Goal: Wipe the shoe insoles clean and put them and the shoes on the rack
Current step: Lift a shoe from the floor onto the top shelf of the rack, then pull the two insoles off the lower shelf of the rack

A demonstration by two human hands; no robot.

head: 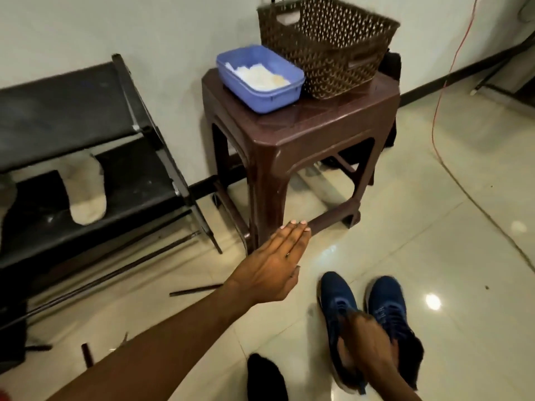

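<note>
Two dark blue shoes (341,311) (388,302) stand side by side on the tiled floor at the lower right. My right hand (367,342) grips both at their openings, fingers tucked inside. My left hand (275,267) hovers flat and empty above the floor, fingers together, pointing toward the stool's foot. A pale insole (85,195) lies on the lower shelf of the black rack (139,169) at the left. Part of a second pale insole (6,195) shows at the frame's left edge.
A brown plastic stool (318,123) stands against the wall, bearing a blue tub (278,98) with white wipes and a brown woven basket (327,47). A black object (265,377) lies near my arm. An orange cable (443,91) runs down at right. Loose dark rods (197,290) lie on the floor.
</note>
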